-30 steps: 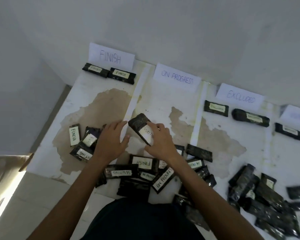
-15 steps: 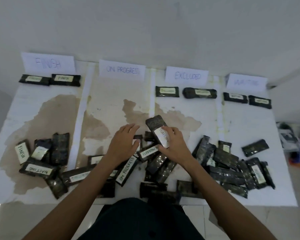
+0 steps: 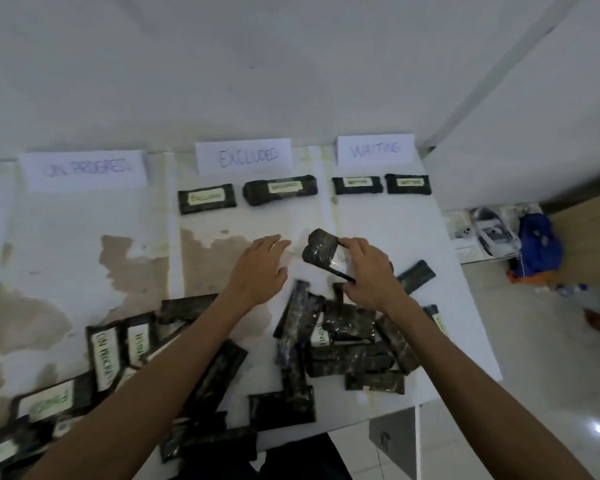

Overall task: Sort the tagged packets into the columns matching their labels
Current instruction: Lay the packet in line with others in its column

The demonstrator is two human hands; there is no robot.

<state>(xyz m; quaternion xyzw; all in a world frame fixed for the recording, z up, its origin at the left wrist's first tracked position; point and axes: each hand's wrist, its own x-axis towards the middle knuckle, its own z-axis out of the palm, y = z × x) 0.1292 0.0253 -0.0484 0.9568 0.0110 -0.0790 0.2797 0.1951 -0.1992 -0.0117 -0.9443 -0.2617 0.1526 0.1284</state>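
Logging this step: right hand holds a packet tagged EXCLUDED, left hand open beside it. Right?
No. In the head view the tag on the packet starts WAI, so WAITING, not EXCLUDED. The right hand holds it; the left hand is open beside it.

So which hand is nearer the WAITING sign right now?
Right. The right hand, gripping a WAITING-tagged packet, is in line with the WAITING sign, on its near side; the left hand is open farther left, before the EXCLUDED sign.

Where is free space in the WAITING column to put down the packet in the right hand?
Bare strip between the two WAITING packets and the right hand with its packet. Crowded: the pile near the front edge.
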